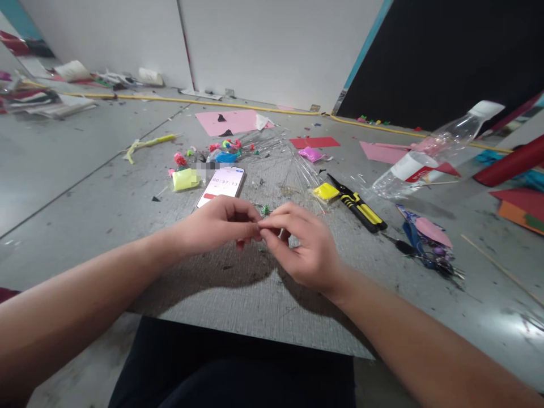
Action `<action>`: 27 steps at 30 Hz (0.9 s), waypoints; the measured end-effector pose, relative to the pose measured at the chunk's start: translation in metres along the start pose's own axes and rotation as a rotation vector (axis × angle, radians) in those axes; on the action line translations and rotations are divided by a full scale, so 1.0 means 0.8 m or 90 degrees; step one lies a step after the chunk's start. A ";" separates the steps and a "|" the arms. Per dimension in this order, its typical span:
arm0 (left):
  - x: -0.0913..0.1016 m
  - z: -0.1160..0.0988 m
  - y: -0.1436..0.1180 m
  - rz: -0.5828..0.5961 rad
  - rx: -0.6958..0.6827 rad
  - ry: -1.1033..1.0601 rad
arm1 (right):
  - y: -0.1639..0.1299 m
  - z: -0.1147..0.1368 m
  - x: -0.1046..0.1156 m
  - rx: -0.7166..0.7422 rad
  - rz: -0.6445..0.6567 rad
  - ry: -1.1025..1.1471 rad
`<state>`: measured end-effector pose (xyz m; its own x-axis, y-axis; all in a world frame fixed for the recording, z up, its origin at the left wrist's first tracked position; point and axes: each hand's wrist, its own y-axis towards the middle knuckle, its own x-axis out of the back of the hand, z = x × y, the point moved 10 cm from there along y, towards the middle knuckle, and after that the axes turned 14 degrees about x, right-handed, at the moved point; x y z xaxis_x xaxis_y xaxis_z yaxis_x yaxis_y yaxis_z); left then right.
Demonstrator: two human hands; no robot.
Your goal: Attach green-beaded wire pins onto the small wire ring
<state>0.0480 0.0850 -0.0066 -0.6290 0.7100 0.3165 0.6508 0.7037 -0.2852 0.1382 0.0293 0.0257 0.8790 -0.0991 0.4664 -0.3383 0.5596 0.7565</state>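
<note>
Pinching fingertip to fingertip with left hand [215,228] and right hand [306,249] above the woven-looking grey tabletop [255,317], can't tell on what exactly, and seeing a tiny green bit [266,210] right by the pinch, maybe held, maybe just behind. Would guess feather-light, soft and easily squashed, so best nipped at the edge. Also spotting a slick flat phone [221,186], chunky black-and-yellow pliers [361,210] and a thin, clear plastic bottle [451,141].

A small green piece [266,210], its exact shape too tiny to tell, shows right of the phone [221,184] and slightly nearer, just beyond the meeting fingertips of the left hand [219,225] and right hand [304,243].
</note>
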 end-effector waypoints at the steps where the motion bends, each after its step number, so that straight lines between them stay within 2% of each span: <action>1: 0.000 0.000 0.000 -0.002 0.001 0.002 | 0.000 0.000 0.001 -0.003 -0.004 0.007; 11: -0.002 0.006 0.002 -0.008 0.023 -0.021 | 0.000 -0.012 0.002 -0.063 -0.032 0.074; 15: -0.004 0.008 0.002 -0.010 0.029 0.018 | -0.002 -0.016 -0.002 -0.087 -0.020 0.080; 18: 0.005 0.001 0.000 -0.078 -0.018 0.157 | -0.003 -0.021 -0.003 -0.106 -0.008 0.063; 21: 0.008 -0.010 -0.004 -0.156 -0.102 0.386 | -0.011 -0.038 0.000 -0.185 -0.045 0.081; 24: -0.003 -0.003 0.000 -0.145 -0.132 0.538 | -0.022 -0.060 0.003 -0.265 -0.093 0.114; 27: -0.009 0.007 0.006 -0.118 -0.127 0.566 | -0.028 -0.077 0.003 -0.304 -0.105 0.111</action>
<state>0.0531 0.0833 -0.0150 -0.2273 0.2476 0.9418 0.6847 0.7283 -0.0262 0.1688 0.0672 -0.0185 0.9642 -0.1011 0.2452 -0.0368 0.8645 0.5012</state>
